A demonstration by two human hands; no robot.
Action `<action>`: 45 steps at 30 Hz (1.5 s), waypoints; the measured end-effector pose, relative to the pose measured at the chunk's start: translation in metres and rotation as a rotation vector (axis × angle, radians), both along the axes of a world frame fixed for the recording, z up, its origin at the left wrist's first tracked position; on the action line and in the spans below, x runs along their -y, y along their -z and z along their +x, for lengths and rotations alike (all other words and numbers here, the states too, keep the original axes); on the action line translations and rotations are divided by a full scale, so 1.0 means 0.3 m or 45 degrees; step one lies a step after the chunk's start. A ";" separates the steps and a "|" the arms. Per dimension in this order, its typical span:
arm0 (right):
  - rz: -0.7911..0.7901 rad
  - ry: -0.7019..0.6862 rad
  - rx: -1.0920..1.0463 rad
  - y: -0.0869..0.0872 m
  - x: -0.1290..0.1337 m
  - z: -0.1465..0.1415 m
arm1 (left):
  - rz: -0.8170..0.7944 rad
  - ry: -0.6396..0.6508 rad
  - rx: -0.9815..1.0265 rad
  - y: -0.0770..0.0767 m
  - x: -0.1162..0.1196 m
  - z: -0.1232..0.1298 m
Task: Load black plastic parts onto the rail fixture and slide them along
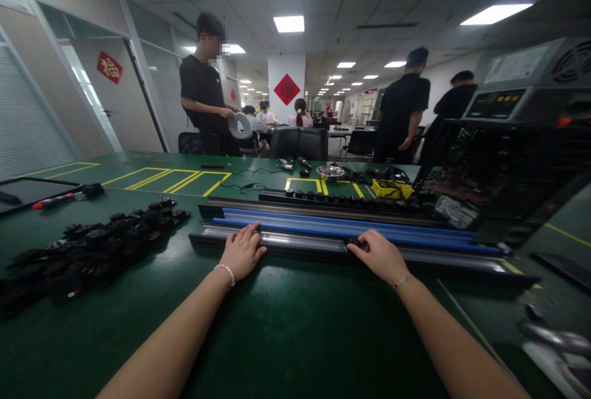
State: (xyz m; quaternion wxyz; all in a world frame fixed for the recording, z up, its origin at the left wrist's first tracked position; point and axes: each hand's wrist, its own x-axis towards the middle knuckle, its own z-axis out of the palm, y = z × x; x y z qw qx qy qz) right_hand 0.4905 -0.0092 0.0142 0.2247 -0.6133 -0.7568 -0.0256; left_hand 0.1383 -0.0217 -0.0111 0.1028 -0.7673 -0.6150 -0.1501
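Note:
A long dark rail with a shiny channel [300, 242] lies across the green table in front of me. My left hand [242, 252] rests over its left part, fingers spread on the channel and thumb on the near side. At the rail's middle, my right hand [379, 255] pinches a small black part [354, 242] sitting in the channel; its exact kind is mostly hidden by the fingers. Just behind runs a blue rail [341, 222], parallel to the first. A heap of small black parts [115, 239] lies to the left of my left hand.
Behind the rails stand a metal bowl [330, 172] and a yellow tray [391, 189], with cables nearby. An open computer case [496, 165] rises at the right. A red-handled screwdriver [53, 201] lies far left. A person [205, 91] stands beyond the table holding a white roll.

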 end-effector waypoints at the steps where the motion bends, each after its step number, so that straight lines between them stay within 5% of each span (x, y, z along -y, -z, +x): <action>1: 0.003 -0.009 -0.009 0.001 -0.001 -0.001 | -0.003 -0.001 -0.003 0.001 0.000 0.000; 45: -0.153 -0.302 -0.152 0.010 0.010 -0.050 | 0.002 -0.003 -0.057 -0.005 0.002 0.000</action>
